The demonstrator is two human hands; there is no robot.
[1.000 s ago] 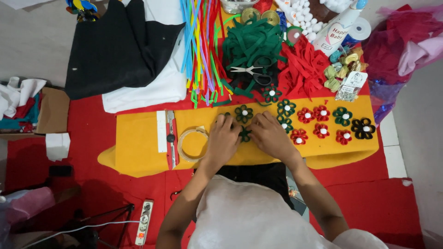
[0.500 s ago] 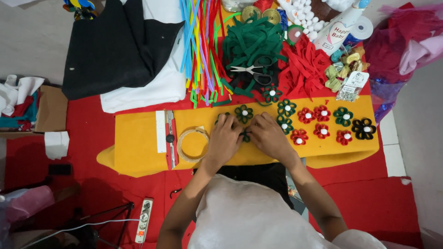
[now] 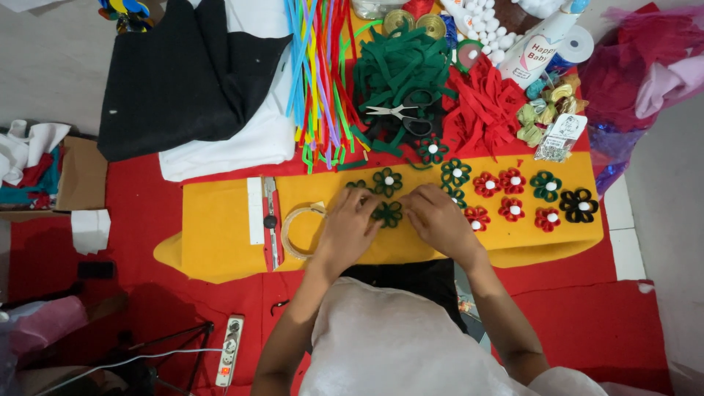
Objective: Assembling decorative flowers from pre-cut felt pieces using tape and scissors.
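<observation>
Both my hands rest on a yellow felt sheet (image 3: 220, 227) and meet around a dark green felt flower (image 3: 387, 214). My left hand (image 3: 347, 227) grips the flower from its left side. From the right, the fingers of my right hand (image 3: 434, 220) pinch the same flower. Another green flower with a white centre (image 3: 387, 180) lies just beyond my fingers. To the right sit several finished flowers: red ones (image 3: 512, 180), a green one (image 3: 546, 185) and a black one (image 3: 578, 205).
A roll of tape (image 3: 297, 227), a utility knife (image 3: 270, 220) and a white ruler (image 3: 254, 209) lie left of my hands. Behind the sheet are scissors (image 3: 402, 114) on green felt strips, red strips (image 3: 484, 110), coloured pipe cleaners (image 3: 319, 73) and black cloth (image 3: 183, 81).
My hands stay on the green flower; the fingers have shifted only slightly around it.
</observation>
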